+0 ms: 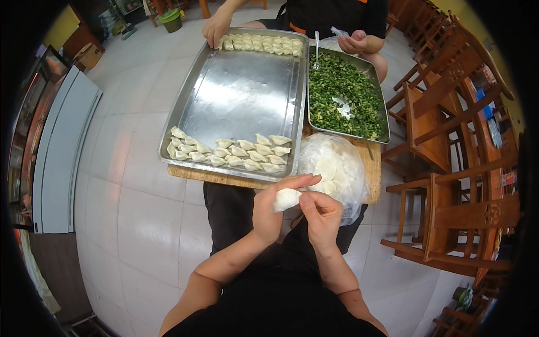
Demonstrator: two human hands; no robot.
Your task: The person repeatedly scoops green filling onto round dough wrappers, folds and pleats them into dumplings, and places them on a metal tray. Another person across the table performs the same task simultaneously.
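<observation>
A folded white dumpling [286,199] is held between my two hands, above my lap. My left hand [268,210] cradles it against the palm, fingers stretched toward the right. With thumb and forefinger, my right hand [322,215] pinches the dumpling's right end. Just beyond my hands, a clear plastic bag [351,168] holds round dough wrappers [330,168]. Rows of dumplings [236,151] lie along the near side of a large metal tray [244,97], with more dumplings [265,44] at its far side. To the right, a smaller metal tray [387,137] contains chopped green filling [341,88].
Both trays rest on a wooden board [372,158]. Opposite me sits a co-worker, one hand [217,30] at the far dumplings, the other hand [353,42] near the filling. A metal spoon [316,50] stands in the filling. Wooden chairs [433,113] line the right; a pale cabinet [59,151] is left.
</observation>
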